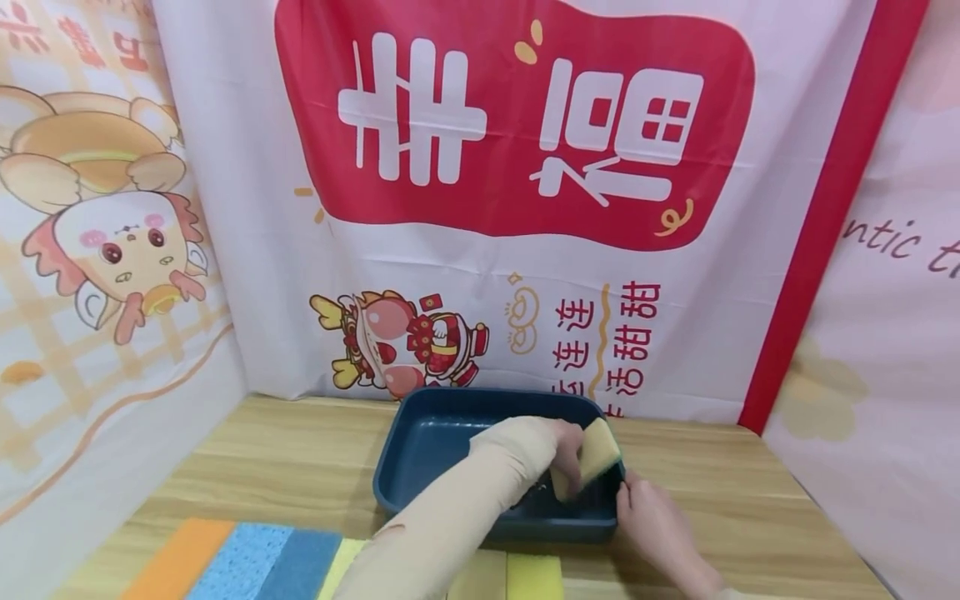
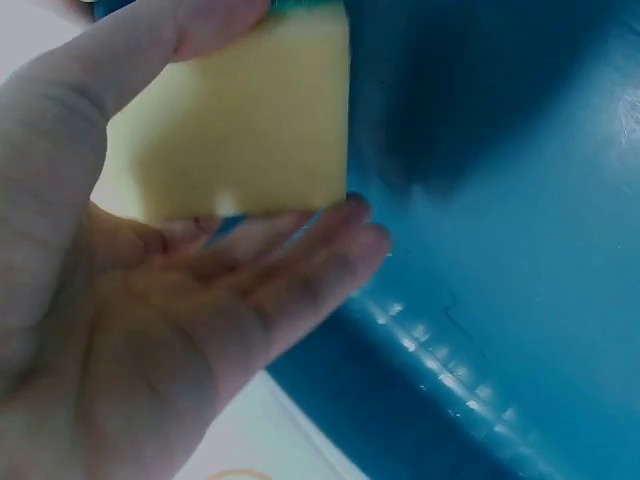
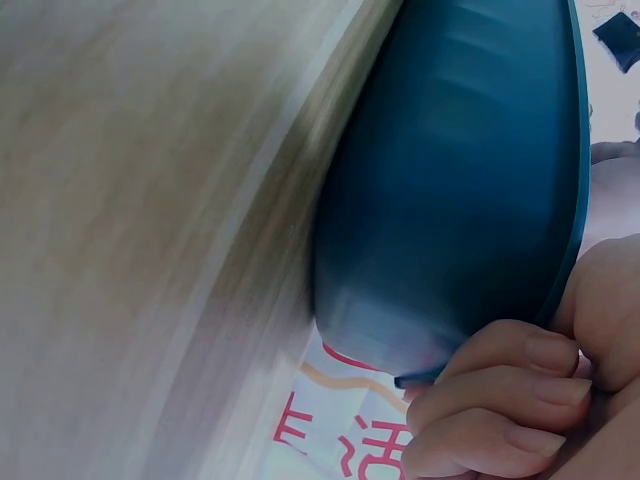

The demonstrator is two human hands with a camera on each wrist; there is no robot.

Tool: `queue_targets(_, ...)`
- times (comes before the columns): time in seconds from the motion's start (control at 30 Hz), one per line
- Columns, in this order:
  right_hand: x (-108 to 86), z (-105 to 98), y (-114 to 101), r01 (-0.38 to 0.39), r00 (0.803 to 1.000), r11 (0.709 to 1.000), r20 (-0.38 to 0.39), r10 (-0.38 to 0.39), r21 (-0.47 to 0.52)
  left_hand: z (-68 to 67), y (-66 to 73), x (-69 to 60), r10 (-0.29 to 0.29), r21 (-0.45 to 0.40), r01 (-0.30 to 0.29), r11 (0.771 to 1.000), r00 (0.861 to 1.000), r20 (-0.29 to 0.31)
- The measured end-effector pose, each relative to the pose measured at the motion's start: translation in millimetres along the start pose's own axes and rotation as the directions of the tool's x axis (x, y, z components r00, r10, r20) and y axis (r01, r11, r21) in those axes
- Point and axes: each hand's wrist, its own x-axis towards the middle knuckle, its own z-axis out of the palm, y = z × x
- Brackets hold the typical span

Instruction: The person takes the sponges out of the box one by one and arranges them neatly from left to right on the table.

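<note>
A dark blue rectangular basin (image 1: 427,454) rests on the wooden table near the back wall. My left hand (image 1: 570,454) reaches into its right end and grips a pale yellow sponge (image 1: 598,446) with a green edge. The left wrist view shows the sponge (image 2: 250,130) between thumb and fingers, beside the basin's inner wall (image 2: 500,220), where small wet-looking spots shine. At the basin's right end, my right hand (image 1: 652,521) holds the rim; in the right wrist view its fingers (image 3: 505,395) are curled under the outside of the basin (image 3: 455,190).
Along the table's front lies a row of sponges: an orange one (image 1: 180,558), a speckled light blue one (image 1: 240,560), a darker blue one (image 1: 300,567) and yellow ones (image 1: 534,577). My left sleeve (image 1: 442,521) passes over part of the row. A printed cloth (image 1: 517,258) hangs behind the basin.
</note>
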Motion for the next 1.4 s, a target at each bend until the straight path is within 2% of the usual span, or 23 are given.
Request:
queue_targets(0.1,2.7,2,1,0.031,0.999,0.999,-0.043,-0.032,-0.017,-14.6,1.9,-27.4,0.045,0.032,-0.044,0.999,0.998,-0.051)
queue_targets(0.13,4.0,2,2,0.043,0.997,0.999,-0.056,-0.045,-0.024,-18.5,1.2,-32.5,0.051,0.021,-0.049,0.999,0.997,-0.062)
queue_targets(0.17,5.5,2,2,0.052,0.996,0.998,-0.067,-0.054,-0.035,-24.2,3.0,-43.2,0.052,0.004,-0.052,0.999,0.996,-0.067)
queue_targets(0.3,5.9,1,5,0.055,0.996,0.998,-0.063,-0.058,-0.043,-21.6,-0.4,-53.0,0.013,-0.047,-0.019,0.999,0.991,-0.136)
queue_targets(0.4,3.8,2,7,0.065,0.996,0.997,-0.063,-0.068,-0.045,-13.4,-1.7,-60.8,-0.028,-0.090,0.009,0.996,0.977,-0.209)
queue_targets(0.53,3.1,0,9,0.093,0.991,0.995,-0.093,-0.097,-0.047,-6.8,1.8,-73.2,-0.056,-0.106,0.023,0.994,0.945,-0.323)
queue_targets(0.67,4.9,-2,10,0.087,0.992,0.995,-0.087,-0.090,-0.037,-2.2,12.0,-89.1,-0.108,-0.117,0.067,0.991,0.910,-0.400)
queue_targets(0.87,8.3,-1,11,0.050,0.998,0.998,-0.046,-0.051,-0.028,8.3,25.8,-113.3,-0.204,-0.164,0.141,0.976,0.857,-0.473)
queue_targets(1.0,9.8,1,9,0.037,0.999,0.999,-0.015,-0.037,-0.037,17.9,29.8,-129.8,-0.249,-0.242,0.143,0.960,0.834,-0.492)
queue_targets(1.07,10.2,1,8,0.038,0.999,0.999,-0.005,-0.038,-0.036,22.5,32.3,-137.0,-0.256,-0.269,0.134,0.954,0.829,-0.498)
queue_targets(1.13,11.0,1,9,0.043,0.999,0.999,0.001,-0.043,-0.031,26.2,35.2,-142.7,-0.259,-0.280,0.130,0.951,0.829,-0.496)
queue_targets(1.3,13.0,0,10,0.058,0.998,0.998,0.004,-0.058,-0.011,31.9,41.5,-152.9,-0.269,-0.284,0.147,0.947,0.847,-0.459)
queue_targets(1.4,13.8,-1,10,0.063,0.998,0.998,0.011,-0.063,-0.007,35.5,44.3,-158.6,-0.269,-0.283,0.150,0.947,0.853,-0.448)
